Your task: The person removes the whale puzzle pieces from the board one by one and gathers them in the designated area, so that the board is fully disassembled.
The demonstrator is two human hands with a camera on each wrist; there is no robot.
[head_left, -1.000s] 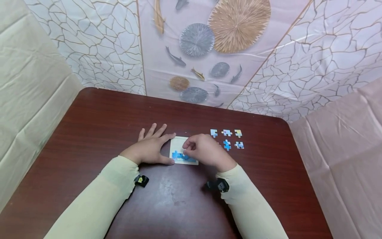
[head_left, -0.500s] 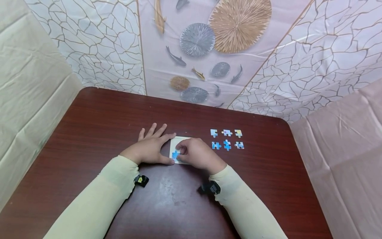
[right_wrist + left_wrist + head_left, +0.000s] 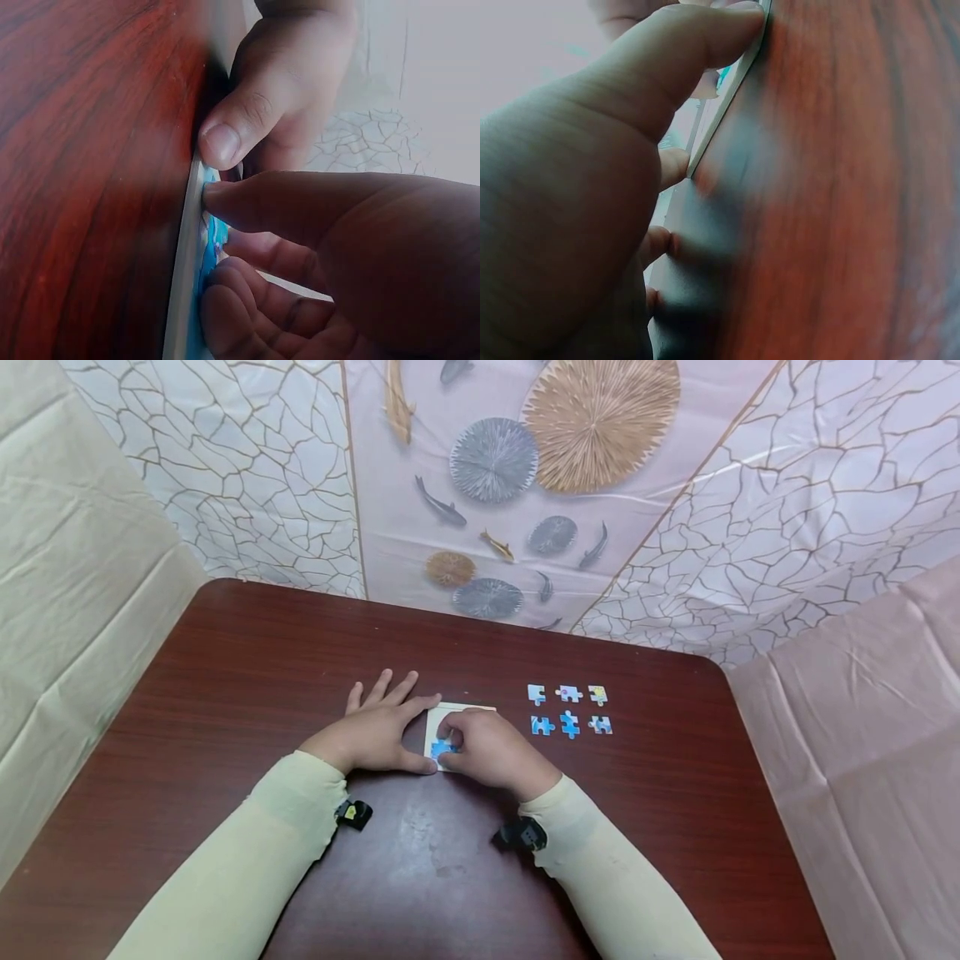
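Observation:
A small white puzzle board lies on the table, with blue puzzle pieces in its lower left part. My left hand is spread flat at the board's left side; its thumb and index finger touch the board's corners. Over the board, my right hand has curled fingers and pinches a blue puzzle piece at the board's surface, beside the left thumb. Much of the board and the held piece is hidden under the right hand. The left wrist view shows the left thumb on the board's edge.
Several loose puzzle pieces lie in two rows on the table to the right of the board. The dark red wooden table meets patterned cloth at the back and plain cloth on both sides.
My right hand has moved left across the board toward its lower left corner. A loose piece it partly covered on the right is now in full view. The left hand stays put.

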